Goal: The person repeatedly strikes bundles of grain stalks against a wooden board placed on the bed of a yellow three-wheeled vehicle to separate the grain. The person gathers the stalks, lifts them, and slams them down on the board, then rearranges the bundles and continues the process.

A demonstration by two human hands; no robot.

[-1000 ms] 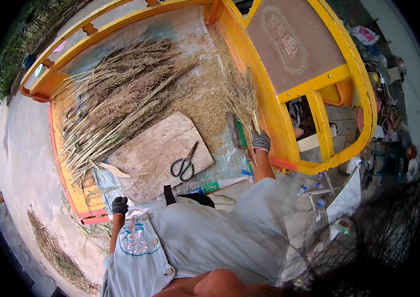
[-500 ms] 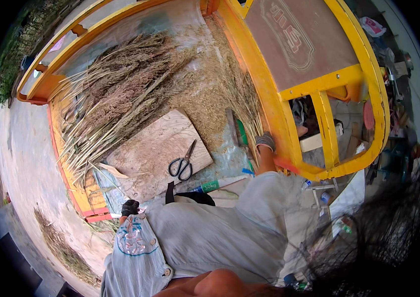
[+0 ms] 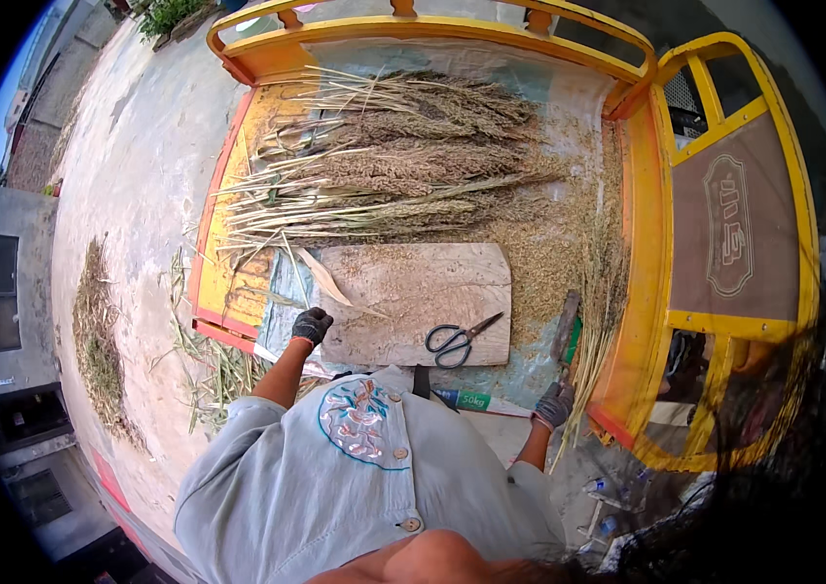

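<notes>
My left hand (image 3: pixel 312 325), in a dark glove, is curled closed with nothing visible in it, by the left edge of a wooden board (image 3: pixel 403 273). Black-handled scissors (image 3: pixel 464 341) lie on the board's right part. My right hand (image 3: pixel 555 404), in a grey glove, is at the cart bed's near right edge, its fingers curled. Just beyond it are a flat dark blade (image 3: pixel 563 326) and a green strip (image 3: pixel 575 338); whether it grips the blade's handle is unclear. Beside it, a bundle of thin stalks (image 3: pixel 600 331) leans along the cart's right wall.
Several seed-headed stalks (image 3: pixel 394 165) are piled on the yellow cart bed beyond the board, with loose grain (image 3: pixel 530 253) scattered to their right. A yellow metal frame (image 3: pixel 651 292) rises on the right. Cut leaves (image 3: pixel 223 375) and another stalk heap (image 3: pixel 102 341) lie on the ground at left.
My view has swung, showing more ground at left. My right hand has come off the stalk bundle and drawn nearer to me, beside the blade. My left hand stays closed near the board.
</notes>
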